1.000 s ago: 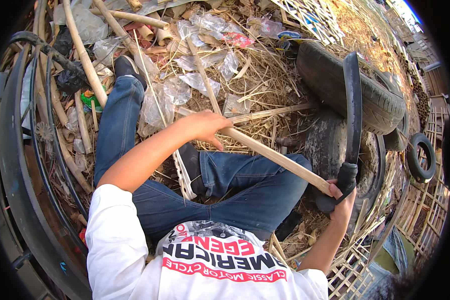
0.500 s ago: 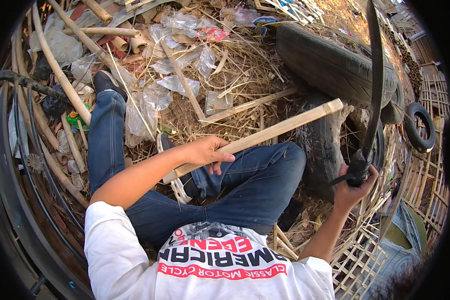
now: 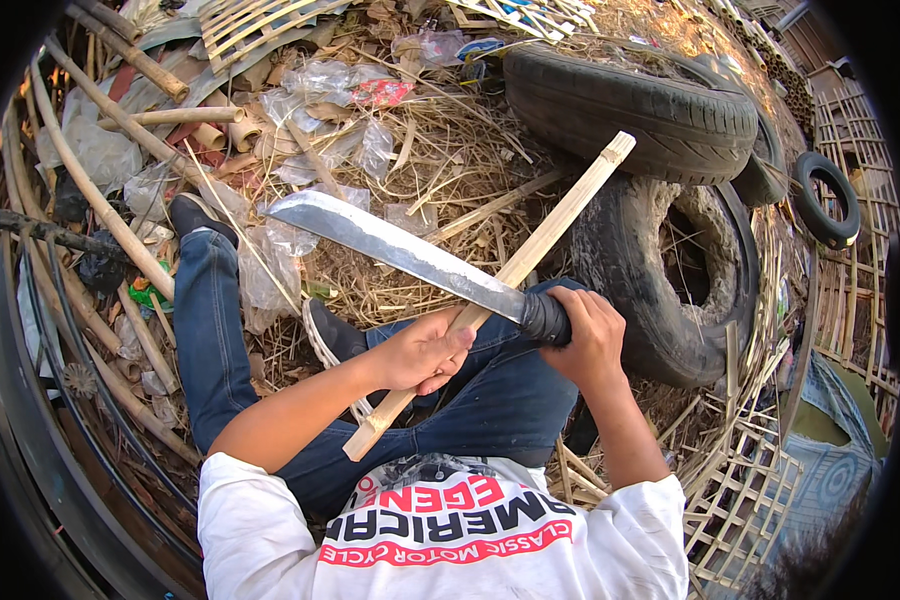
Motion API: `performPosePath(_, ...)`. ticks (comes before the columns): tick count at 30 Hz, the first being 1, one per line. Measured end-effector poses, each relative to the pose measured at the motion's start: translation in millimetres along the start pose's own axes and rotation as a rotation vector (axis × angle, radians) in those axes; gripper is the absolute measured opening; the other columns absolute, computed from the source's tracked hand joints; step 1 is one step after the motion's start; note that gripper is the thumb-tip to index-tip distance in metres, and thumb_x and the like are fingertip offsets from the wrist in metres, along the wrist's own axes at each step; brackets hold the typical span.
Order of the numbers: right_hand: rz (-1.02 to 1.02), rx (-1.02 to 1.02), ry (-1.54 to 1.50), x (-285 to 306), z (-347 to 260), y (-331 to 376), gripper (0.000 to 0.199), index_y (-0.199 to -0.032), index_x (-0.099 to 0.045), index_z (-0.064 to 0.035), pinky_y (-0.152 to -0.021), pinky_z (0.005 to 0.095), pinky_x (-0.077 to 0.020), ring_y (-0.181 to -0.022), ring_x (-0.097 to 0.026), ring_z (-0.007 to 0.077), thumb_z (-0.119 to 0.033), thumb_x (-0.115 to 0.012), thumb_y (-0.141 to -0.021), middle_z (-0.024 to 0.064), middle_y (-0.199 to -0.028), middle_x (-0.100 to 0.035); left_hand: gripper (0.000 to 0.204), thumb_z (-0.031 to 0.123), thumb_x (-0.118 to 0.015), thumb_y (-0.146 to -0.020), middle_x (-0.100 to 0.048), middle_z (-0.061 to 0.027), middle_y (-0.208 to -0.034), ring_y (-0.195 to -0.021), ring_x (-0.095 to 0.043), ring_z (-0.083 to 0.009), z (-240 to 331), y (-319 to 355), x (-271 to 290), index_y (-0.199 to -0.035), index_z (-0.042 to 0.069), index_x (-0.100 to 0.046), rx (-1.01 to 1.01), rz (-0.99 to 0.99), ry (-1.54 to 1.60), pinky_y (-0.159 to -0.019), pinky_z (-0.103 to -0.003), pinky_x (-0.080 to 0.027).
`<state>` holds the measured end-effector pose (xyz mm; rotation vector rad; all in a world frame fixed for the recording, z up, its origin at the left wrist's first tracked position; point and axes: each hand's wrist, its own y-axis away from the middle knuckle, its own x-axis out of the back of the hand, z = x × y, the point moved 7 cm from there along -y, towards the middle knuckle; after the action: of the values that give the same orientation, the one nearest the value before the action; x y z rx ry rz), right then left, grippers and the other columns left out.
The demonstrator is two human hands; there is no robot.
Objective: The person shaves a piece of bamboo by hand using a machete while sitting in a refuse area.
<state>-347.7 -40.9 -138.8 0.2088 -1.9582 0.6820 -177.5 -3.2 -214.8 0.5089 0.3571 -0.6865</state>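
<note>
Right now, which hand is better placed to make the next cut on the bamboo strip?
Right, probably. The right hand grips the machete handle, its blade lying across the bamboo strip. The left hand is wrapped around the strip, steadying it over the knee.

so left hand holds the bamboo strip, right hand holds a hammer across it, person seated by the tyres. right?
Not quite: the right hand grips a machete, not a hammer. The head view shows its long steel blade lying across the bamboo strip. The rest holds: the left hand holds the strip, and the person sits by the tyres.
</note>
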Motion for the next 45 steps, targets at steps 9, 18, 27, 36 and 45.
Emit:
performPosePath(9,-0.360,-0.022,-0.120,-14.1,15.3,1.6,0.050,-0.094,-0.057,-0.0082,-0.066,0.0422,-0.0492,-0.074,-0.062,0.0347,-0.007,-0.075,-0.048,0.0119,-0.076,-0.063,0.032,0.038,-0.036,-0.103,-0.035,0.0000,-0.055,-0.035,-0.037,-0.0076,-4.7,7.2,-13.1,-0.094,0.008,-0.038,0.006,-0.033,0.053,-0.033,-0.022,-0.033)
performPosePath(18,0.066,0.009,0.266,42.8,75.7,-5.8,0.048,-0.089,-0.057,-0.0099,-0.062,0.0397,-0.0489,-0.065,-0.062,0.0292,-0.012,-0.082,-0.048,0.0083,-0.071,-0.062,0.028,0.035,-0.034,-0.104,-0.036,-0.0004,-0.053,-0.035,-0.041,-0.0085,-9.0,24.7,-10.9,-0.095,0.009,-0.037,0.104,-0.048,0.125,-0.031,-0.023,-0.034)
performPosePath(27,-0.004,-0.231,0.184,47.2,83.2,8.1,0.045,-0.092,-0.060,-0.0090,-0.064,0.0424,-0.0514,-0.068,-0.064,0.0354,-0.014,-0.080,-0.052,0.0146,-0.070,-0.064,0.030,0.029,-0.036,-0.104,-0.041,-0.0010,-0.057,-0.036,-0.041,-0.0067,-11.2,4.2,-15.3,-0.123,0.006,-0.038,0.087,-0.027,-0.023,-0.034,-0.019,-0.035)
performPosePath(36,-0.002,0.091,0.132,37.6,72.2,-6.2,0.056,-0.089,-0.057,-0.0068,-0.066,0.0414,-0.0483,-0.072,-0.061,0.0336,-0.011,-0.078,-0.037,0.0116,-0.076,-0.063,0.034,0.029,-0.037,-0.104,-0.039,-0.0009,-0.052,-0.035,-0.039,-0.0081,4.0,-3.0,-26.1,-0.127,0.005,-0.037,0.023,0.008,-0.045,-0.034,-0.022,-0.033)
performPosePath(45,0.185,-0.232,0.473,104.0,165.5,-16.2,0.038,-0.092,-0.061,-0.0105,-0.063,0.0438,-0.0501,-0.069,-0.064,0.0350,-0.008,-0.076,-0.058,0.0141,-0.071,-0.064,0.028,0.028,-0.038,-0.103,-0.039,0.0002,-0.054,-0.034,-0.037,-0.0071,-0.4,9.9,-14.6,-0.120,0.006,-0.039,0.047,-0.005,0.069,-0.033,-0.021,-0.033)
